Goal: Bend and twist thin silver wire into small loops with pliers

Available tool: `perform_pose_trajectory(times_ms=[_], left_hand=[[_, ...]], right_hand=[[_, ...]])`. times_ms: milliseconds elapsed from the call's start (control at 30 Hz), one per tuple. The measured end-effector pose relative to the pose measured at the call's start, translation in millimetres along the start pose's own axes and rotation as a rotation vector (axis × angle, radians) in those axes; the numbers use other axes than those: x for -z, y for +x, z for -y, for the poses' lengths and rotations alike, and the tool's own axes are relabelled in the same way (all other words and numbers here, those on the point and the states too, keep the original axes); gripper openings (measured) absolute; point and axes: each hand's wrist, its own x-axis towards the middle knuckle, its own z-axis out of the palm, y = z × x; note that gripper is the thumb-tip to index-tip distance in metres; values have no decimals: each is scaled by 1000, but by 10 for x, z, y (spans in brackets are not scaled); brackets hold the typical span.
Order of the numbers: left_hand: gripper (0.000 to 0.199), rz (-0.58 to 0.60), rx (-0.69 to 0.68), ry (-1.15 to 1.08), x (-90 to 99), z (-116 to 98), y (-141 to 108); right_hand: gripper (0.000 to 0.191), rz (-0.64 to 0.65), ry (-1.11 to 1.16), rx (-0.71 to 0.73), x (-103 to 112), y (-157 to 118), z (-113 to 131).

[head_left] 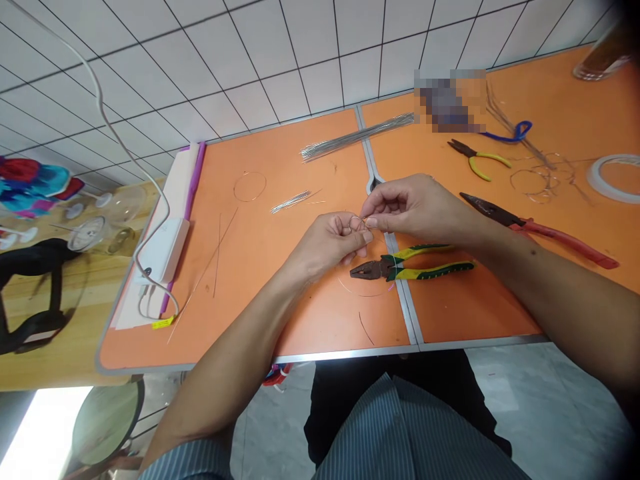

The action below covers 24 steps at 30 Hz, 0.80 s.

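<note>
Both hands meet over the orange table (260,267), just above the green and yellow pliers (385,268). My left hand (340,241) pinches a thin wire (356,223) bent into a small loop. Close against it, the thumb and fingers of my right hand (400,208) are closed on the same wire. A larger, thin wire curve shows below the hands, partly hidden by them and the pliers. Short wires (291,201) lie in a small bunch left of my hands, and a long wire bundle (357,137) lies behind them.
To the right lie red-handled pliers (540,230), small yellow-handled pliers (477,159), tangled wire (543,180) and a white ring (620,179). A wire circle (250,187) and loose wires (218,257) lie left. A white power strip (163,250) with a cable sits at the left edge.
</note>
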Motion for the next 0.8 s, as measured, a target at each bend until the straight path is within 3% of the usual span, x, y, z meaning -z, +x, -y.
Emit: perform_pose_trajectory(times_ms=[167,600,800], left_hand=[[27,33,15,-52,15,-25,1],[18,5,41,-20,13,-28,-3],[24,-18,78,40,-26,-40,0]], right_hand=[[5,-98,-6,-5,-56,-5,42],[7,-166,-199,39,-119,-10,56],[5,-155,-273,82,-167,-47,79]])
